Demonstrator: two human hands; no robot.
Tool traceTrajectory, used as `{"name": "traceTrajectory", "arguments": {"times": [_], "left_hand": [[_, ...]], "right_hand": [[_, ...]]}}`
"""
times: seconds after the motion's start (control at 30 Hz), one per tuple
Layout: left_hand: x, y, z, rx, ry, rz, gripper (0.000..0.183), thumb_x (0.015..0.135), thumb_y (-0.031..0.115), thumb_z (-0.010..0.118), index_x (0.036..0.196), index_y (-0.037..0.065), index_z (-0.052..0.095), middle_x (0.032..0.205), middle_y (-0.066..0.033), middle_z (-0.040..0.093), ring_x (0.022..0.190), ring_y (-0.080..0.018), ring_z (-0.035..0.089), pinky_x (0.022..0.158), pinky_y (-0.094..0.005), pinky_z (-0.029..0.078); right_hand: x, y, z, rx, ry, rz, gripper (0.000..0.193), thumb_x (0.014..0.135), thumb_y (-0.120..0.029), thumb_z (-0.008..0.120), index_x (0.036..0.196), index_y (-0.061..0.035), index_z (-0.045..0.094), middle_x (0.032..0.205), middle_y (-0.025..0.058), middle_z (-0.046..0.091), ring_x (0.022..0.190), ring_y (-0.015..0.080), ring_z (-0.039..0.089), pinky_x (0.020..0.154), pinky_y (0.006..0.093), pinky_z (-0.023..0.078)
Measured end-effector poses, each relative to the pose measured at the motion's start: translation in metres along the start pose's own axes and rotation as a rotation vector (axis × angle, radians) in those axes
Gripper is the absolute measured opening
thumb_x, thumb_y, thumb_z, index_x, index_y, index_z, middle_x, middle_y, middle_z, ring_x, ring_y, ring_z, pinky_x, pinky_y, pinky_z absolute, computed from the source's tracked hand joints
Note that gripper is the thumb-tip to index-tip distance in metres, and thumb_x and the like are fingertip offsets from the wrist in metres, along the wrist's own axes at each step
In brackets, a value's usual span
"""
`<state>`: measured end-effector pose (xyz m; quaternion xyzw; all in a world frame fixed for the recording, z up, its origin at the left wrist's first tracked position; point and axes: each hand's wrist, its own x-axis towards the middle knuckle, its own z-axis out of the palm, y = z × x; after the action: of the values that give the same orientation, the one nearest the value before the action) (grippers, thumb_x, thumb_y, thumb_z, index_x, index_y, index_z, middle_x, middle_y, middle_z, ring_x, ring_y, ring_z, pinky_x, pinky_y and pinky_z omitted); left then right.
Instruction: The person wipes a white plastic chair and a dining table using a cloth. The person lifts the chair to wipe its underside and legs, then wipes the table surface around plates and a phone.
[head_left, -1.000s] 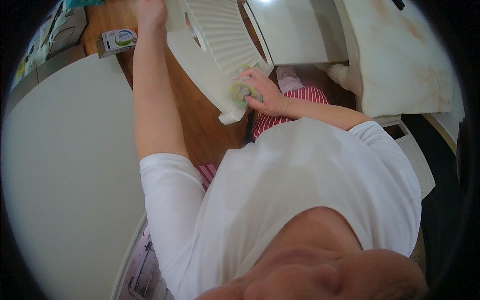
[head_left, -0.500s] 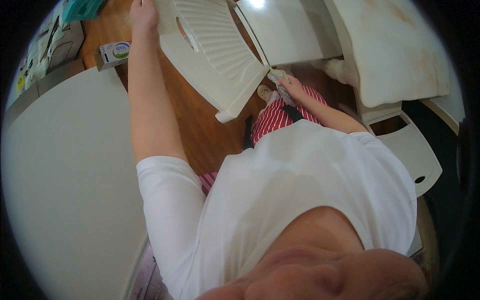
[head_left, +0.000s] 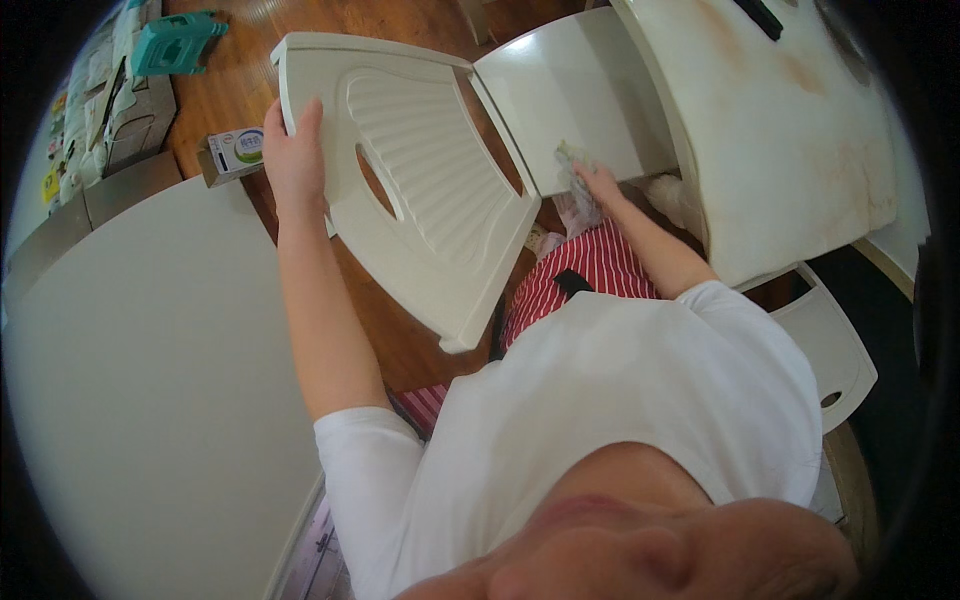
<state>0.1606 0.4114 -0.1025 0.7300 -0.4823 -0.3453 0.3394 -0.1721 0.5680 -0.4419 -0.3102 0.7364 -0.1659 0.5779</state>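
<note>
White plastic chair (tilted) gripped by left hand.

Upper centre: plastic chair, left hand on its left edge.
Right of it: right hand with cloth.
Upper left: stool (carton below).

Head view looks steeply down, close
</note>
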Motion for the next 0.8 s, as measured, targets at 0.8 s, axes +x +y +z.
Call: {"name": "traceTrajectory", "arguments": {"times": [0.8], "left_hand": [[-0.017,0.006,0.017,0.009,0.161,-0.307,0.040,0.094,0.011,0.058,0.131,0.000,0.046,0.118,-0.0067,0.057,0.104,-0.0127,0.054,0.091,-0.0267,0.042]], "right_hand": [[0.113,-0.044,0.073,-0.961,-0.204,-0.612,0.036,0.083,-0.010,0.053,0.116,-0.0205,0.063,0.111,0.0124,0.053,0.112,0.0370,0.047,0.094,0.0462,0.045]]}}
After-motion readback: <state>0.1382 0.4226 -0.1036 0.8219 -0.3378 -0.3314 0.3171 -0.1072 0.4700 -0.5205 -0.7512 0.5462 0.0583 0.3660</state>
